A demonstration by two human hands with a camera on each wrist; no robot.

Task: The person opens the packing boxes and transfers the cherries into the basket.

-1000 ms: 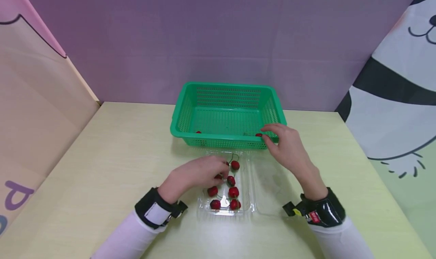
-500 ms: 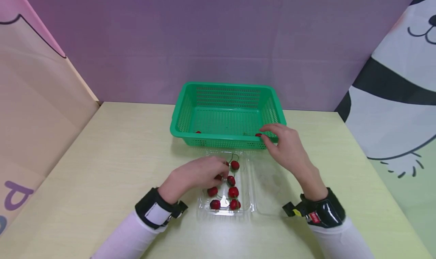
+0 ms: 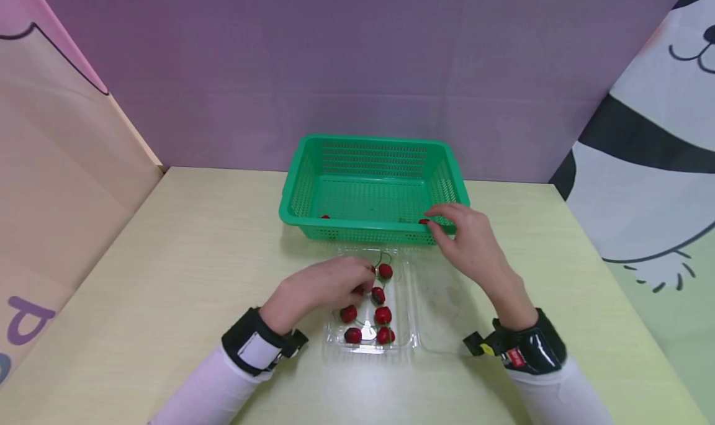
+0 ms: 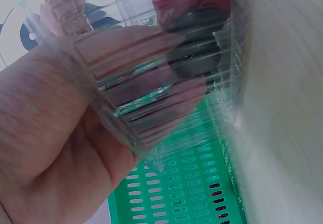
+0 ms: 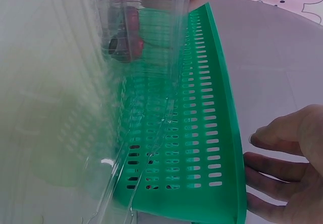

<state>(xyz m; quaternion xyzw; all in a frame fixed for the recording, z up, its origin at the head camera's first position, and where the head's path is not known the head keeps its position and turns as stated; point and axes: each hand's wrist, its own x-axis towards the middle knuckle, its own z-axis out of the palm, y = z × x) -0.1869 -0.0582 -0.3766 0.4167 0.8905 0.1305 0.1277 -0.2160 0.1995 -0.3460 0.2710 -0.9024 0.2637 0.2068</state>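
Observation:
My left hand (image 3: 329,281) reaches down into a clear plastic clamshell box (image 3: 401,326), its fingers curled round a dark red cherry (image 3: 358,290) that they partly cover. In the left wrist view the box wall lies in front of those fingers, so the grip is seen only through ridged plastic. More cherries, such as one red cherry (image 3: 382,315), lie in the box in rough rows, some with stems. My right hand (image 3: 468,237) is at the front right rim of a green basket (image 3: 368,224), thumb and fingers apart. Close to its fingertips a cherry (image 3: 424,221) shows just above the rim.
Another cherry (image 3: 325,217) shows inside the basket at the front left. The box's transparent lid (image 3: 447,313) lies opened out to the right. A purple backdrop (image 3: 368,71) rises behind the pale wooden table (image 3: 212,245).
Both hands stay almost where they were. A cherry beside the left fingertips shifts very slightly; the basket and box have not moved.

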